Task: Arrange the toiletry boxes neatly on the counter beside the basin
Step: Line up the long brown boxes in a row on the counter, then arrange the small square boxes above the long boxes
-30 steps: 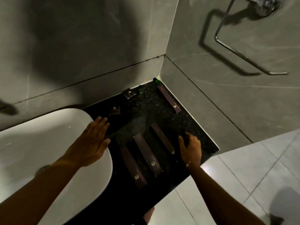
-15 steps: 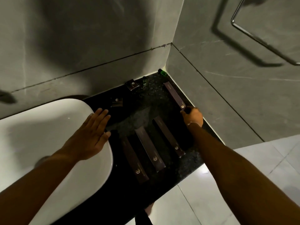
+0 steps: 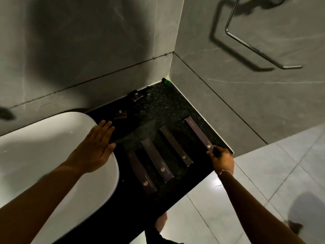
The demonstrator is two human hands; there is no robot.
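**Four long boxes in a row beside the basin**

The black speckled counter [image 3: 168,110] fills the corner between two grey walls, with the white basin [image 3: 52,155] set into it. All places here are given from the basin.

Four long dark boxes lie flat on the counter, roughly parallel and slanting the same way, each with a small gold mark at its near end. The first box [image 3: 140,173] lies just beside the basin's rim. The second box [image 3: 157,160] comes next, then the third box [image 3: 175,146], and the fourth box [image 3: 197,133] lies farthest from the basin, near the side wall.

The right hand [image 3: 223,160] grips the near end of the fourth box, fingers curled around it at the counter's front edge. The left hand [image 3: 95,147] rests flat and released on the basin's rim, fingers spread and straight, holding nothing.

Behind the basin's far corner sits a small square box [image 3: 121,115], and a second small box [image 3: 135,95] stands farther back against the rear wall. A green bottle [image 3: 166,81] lies in the very corner of the walls, well away from the basin.
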